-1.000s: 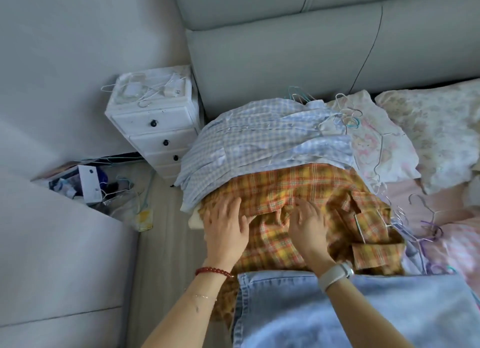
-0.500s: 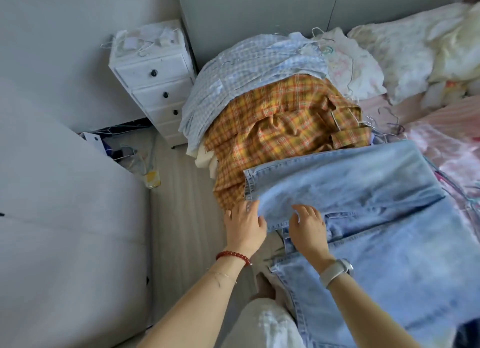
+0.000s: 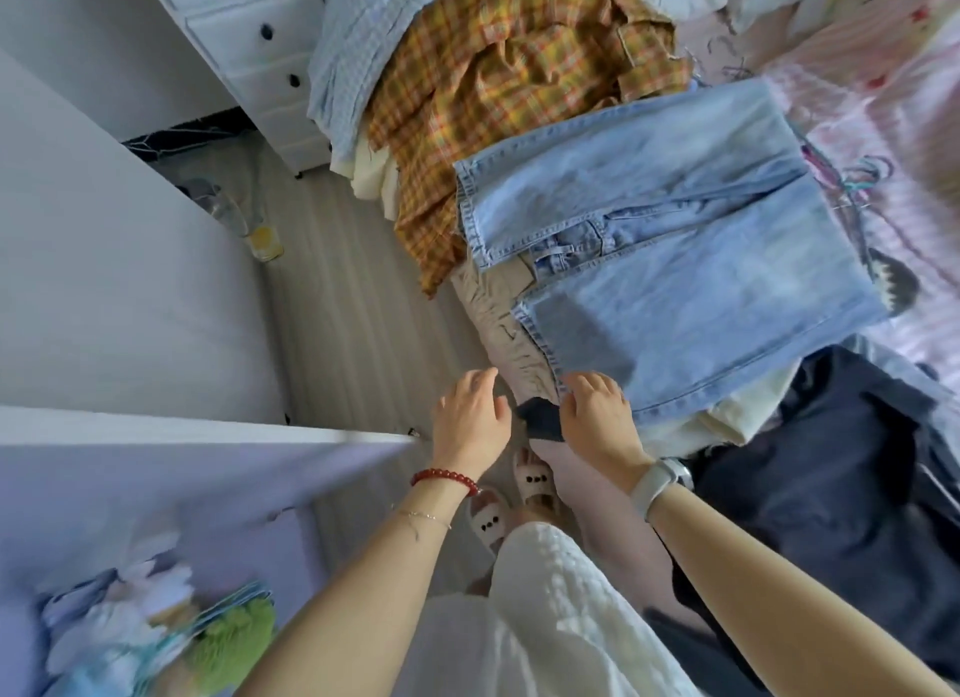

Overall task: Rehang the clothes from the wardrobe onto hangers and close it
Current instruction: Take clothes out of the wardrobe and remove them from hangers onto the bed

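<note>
I see the light-blue jeans (image 3: 670,259) lying flat along the bed edge, with the yellow plaid shirt (image 3: 498,83) piled just beyond them and a beige garment (image 3: 498,311) tucked under their near side. My right hand (image 3: 597,421) pinches a dark piece of cloth (image 3: 540,418) poking out beneath the jeans' hem, probably to draw it free for hanging. My left hand (image 3: 470,421) hovers beside the jeans, fingers loosely spread, gripping nothing.

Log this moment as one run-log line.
left hand open beside dark cloth | right hand at jeans hem, grip unclear | bed pile unhung
</note>
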